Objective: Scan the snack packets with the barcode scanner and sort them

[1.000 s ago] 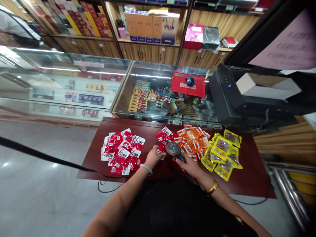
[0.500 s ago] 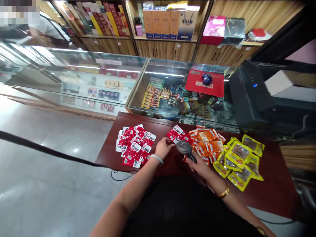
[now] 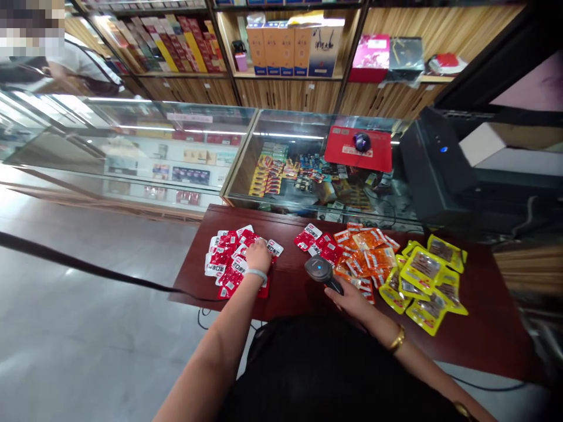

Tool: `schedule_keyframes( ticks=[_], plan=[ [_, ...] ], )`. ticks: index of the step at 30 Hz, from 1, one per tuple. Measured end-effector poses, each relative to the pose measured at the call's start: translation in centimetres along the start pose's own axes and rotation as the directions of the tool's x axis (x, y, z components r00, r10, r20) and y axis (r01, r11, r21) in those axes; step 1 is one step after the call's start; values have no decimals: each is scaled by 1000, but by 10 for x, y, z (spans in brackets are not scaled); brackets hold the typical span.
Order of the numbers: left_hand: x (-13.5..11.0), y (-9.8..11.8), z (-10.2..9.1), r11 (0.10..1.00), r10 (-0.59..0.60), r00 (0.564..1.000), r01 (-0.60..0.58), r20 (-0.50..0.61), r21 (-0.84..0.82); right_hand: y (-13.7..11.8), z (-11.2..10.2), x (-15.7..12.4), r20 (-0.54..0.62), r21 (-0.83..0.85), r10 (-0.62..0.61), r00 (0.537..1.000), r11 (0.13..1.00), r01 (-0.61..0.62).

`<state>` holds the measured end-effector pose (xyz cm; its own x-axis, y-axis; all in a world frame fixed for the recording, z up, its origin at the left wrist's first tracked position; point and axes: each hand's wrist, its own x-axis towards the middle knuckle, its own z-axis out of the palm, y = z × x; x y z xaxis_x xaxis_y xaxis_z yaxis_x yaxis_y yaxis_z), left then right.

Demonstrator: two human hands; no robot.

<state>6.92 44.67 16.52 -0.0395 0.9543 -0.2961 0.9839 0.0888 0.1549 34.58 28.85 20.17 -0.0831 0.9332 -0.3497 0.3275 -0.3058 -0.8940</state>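
Observation:
My left hand [image 3: 258, 255], with a pale bangle at the wrist, is over the pile of red-and-white snack packets [image 3: 231, 272] on the left of the dark red table. Its fingers are closed at a red snack packet [image 3: 275, 248] on the pile's upper right; the fingertips are partly hidden. My right hand [image 3: 349, 298] is wrapped around the handle of a black barcode scanner [image 3: 319, 268], its head tilted over the table. Beyond the scanner lie a few more red packets [image 3: 326, 246]. Orange packets [image 3: 372, 261] lie beside it.
Yellow packets [image 3: 424, 271] are heaped on the right of the table [image 3: 475, 346]. Behind it stands a glass display case [image 3: 303, 205] with a red mat [image 3: 338, 155] on top. A dark machine [image 3: 433, 176] is at the right. A black strap [image 3: 109, 269] crosses the left side. A person [image 3: 77, 64] is far left.
My left hand has moved left from the middle of the table to the left pile, shifting a red packet slightly right. The scanner in my right hand has moved a little left.

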Motion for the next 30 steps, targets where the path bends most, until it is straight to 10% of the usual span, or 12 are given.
schedule_keyframes(
  ticks=[9,21,25,30],
  plan=[
    [7,49,14,700,16,998,26,52,-714,0,-6,-10,-51,32,59,997,998,-58],
    [-7,89,30,358,103,974,151,200,-922,-9,-8,-14,34,74,37,999,996,-39],
    [-22,71,18,586,184,955,82,231,-806,-4,-8,-12,16,42,63,998,997,-64],
    [-48,12,-9,994,86,992,-78,94,-80,-1,-3,-10,51,16,91,995,996,-92]
  ],
)
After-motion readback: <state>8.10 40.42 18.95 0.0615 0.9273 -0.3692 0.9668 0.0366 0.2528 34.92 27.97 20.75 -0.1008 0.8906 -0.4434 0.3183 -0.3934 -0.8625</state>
